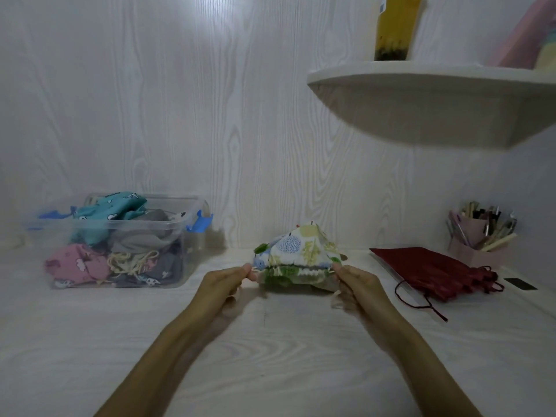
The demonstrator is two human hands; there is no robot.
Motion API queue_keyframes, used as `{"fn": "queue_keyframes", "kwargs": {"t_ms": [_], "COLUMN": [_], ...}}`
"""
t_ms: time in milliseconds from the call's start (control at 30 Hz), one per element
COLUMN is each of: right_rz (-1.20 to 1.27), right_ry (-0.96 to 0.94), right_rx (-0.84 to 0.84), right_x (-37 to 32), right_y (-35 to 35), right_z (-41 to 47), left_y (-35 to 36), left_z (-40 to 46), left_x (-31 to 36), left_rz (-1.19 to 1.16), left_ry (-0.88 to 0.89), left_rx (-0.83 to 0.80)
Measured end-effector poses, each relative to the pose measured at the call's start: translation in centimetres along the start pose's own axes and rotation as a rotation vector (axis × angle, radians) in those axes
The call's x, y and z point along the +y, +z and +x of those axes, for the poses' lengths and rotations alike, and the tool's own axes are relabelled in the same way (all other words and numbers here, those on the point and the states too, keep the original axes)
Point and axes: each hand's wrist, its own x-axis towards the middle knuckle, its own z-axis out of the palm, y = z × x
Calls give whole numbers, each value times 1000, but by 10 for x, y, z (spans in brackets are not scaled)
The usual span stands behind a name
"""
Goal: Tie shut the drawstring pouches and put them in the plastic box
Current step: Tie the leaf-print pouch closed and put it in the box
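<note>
While I watch through the head camera, both hands sit at the middle of the desk (pixel 270 341), holding a floral pouch (pixel 296 251) between them. My left hand (pixel 224 284) pinches the pouch's left end, where a pale cord shows at the fingertips (pixel 248 270). My right hand (pixel 358 284) pinches the right end the same way, fingers curled in, with a bit of pale cord hanging blurred below it. The pouch's near edge is gathered into puckers between the two hands, and its far side rises to a peak; whether it rests on the desk or is lifted just off it I cannot tell.

The box (pixel 120 242) stands well apart to the left, against the wall (pixel 180 115), lid off, blue clips on its rim. Inside lie several pouches: a teal one (pixel 111 212) on top at the back, a grey one (pixel 144 233) beside it, a pink one (pixel 78 263) against the front wall, and a dark one low at the right, with a tangle of cream cords (pixel 132 261) among them.

To the right of my hands a red pouch (pixel 433 272) lies flat, its dark red cord trailing loose toward me. Behind it stands a pink holder (pixel 478 236) full of pens. A shelf (pixel 436 94) juts from the wall above, carrying a yellow bottle (pixel 394 28).
</note>
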Motion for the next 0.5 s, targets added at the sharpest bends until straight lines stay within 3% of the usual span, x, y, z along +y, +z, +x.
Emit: {"fn": "queue_keyframes", "kwargs": {"t_ms": [100,233,333,400,500], "right_rz": [-50,-135,-203,-337,-623], "right_ry": [-41,-156,-256,-247,-96], "right_rx": [87,384,476,475,335], "right_x": [2,5,10,17,26], "right_y": [-1,-17,-9,-5,-10], "right_z": [2,8,9,9,8], "left_y": [2,-8,-8,-10,-17], "left_z": [-2,-4,-4,-3,-5], "left_x": [0,2,-1,-14,-31], "left_rz": [23,69,135,207,625], "left_ry": [14,111,140,58,-12], "left_rx": [119,336,431,420,426]}}
